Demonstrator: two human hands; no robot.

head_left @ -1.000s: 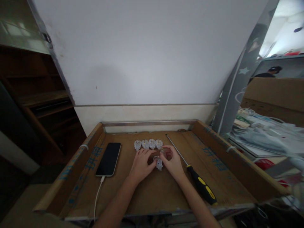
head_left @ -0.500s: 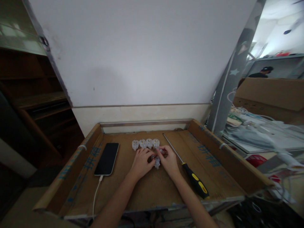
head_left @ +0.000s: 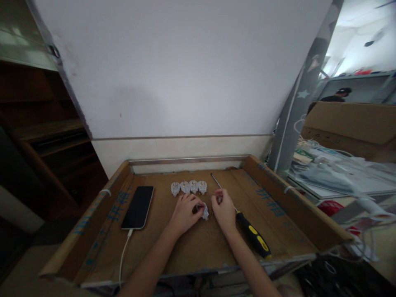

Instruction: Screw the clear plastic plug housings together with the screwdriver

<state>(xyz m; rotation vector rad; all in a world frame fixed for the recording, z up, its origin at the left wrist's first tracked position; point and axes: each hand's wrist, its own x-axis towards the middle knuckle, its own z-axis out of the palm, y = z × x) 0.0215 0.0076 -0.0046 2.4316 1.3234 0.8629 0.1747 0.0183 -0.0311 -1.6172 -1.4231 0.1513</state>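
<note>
My left hand (head_left: 186, 209) is closed, its thumb and fingers pinching a clear plastic plug (head_left: 206, 211) just above the cardboard. To its right, my right hand (head_left: 224, 208) has its fingers curled together, with a small pale piece partly showing between them; I cannot make out what it is. Beyond the hands, several clear plastic plugs (head_left: 185, 187) with metal parts sit in a row. Beside my right hand lies a screwdriver (head_left: 253, 235) with a black and yellow handle, its shaft partly hidden by that hand.
A phone (head_left: 137, 207) with a white cable (head_left: 124, 255) lies on the left of the cardboard tray (head_left: 173, 247), which has raised sides. A white wall panel stands behind. At right are bagged items (head_left: 328, 169), a large carton (head_left: 352, 121) and a person (head_left: 338, 95) farther off.
My right hand has moved away from the plug to the right, over the screwdriver's shaft. My left hand stays with the plug, which has turned slightly.
</note>
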